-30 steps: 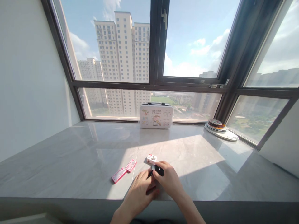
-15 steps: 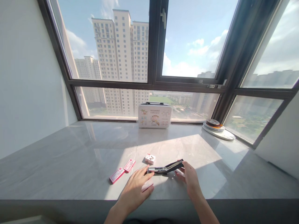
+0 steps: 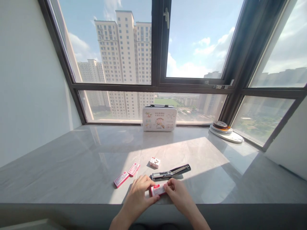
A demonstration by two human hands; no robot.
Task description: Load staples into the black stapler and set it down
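Note:
A small red-and-white box (image 3: 158, 189), like a staples box, lies near the front edge between my hands. My left hand (image 3: 141, 192) grips its left end, thumb at the near side and fingers at the far side. At the right end, my right hand (image 3: 177, 191) pinches the box with thumb and fingertips. Just beyond the hands rests a black stapler (image 3: 170, 172), opened out flat with its metal channel showing. Neither hand touches it.
Two pink-and-white boxes (image 3: 121, 179) lie to the left. A small white carton (image 3: 154, 162) stands behind the stapler. Against the window leans a white case (image 3: 159, 118) with a black handle. Stacked plates (image 3: 224, 131) sit at the back right.
My right hand has let go of the stapler, which now lies on the surface, and moved left to the box. My left hand has left the stapler's end and holds the box.

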